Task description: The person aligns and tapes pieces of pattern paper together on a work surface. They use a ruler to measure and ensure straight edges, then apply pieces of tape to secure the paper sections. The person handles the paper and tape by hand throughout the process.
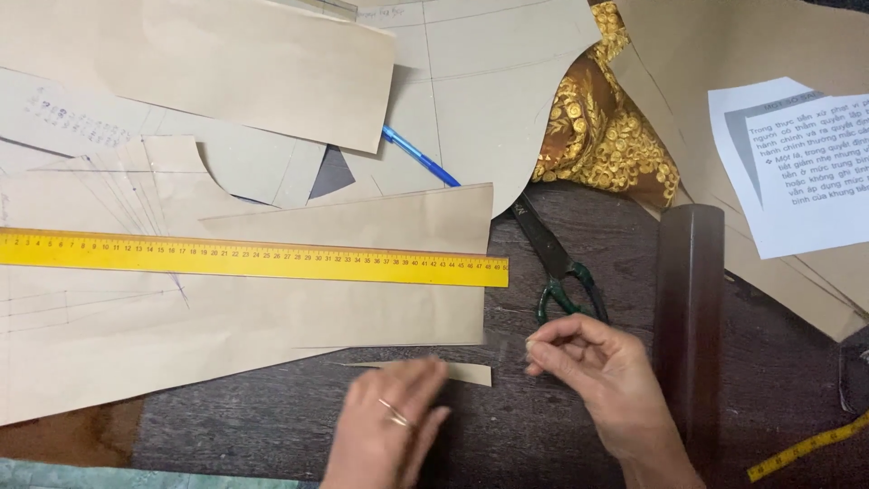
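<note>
My left hand (385,426), with a ring on one finger, lies flat on a thin tan paper offcut (466,372) on the dark wooden table (543,426). My right hand (593,371) hovers just right of it with thumb and fingertips pinched together; whether something tiny is between them I cannot tell. Green-handled scissors (561,272) lie shut just above my right hand. A large tan pattern piece (272,308) lies left of them under a long yellow ruler (253,258).
More tan pattern sheets (272,63) cover the far side, with a blue pen (421,156) between them. Gold-embroidered brown fabric (602,127) is bunched at the back. A dark wooden bar (690,308), a printed white sheet (801,163) and a yellow tape measure (806,448) lie right.
</note>
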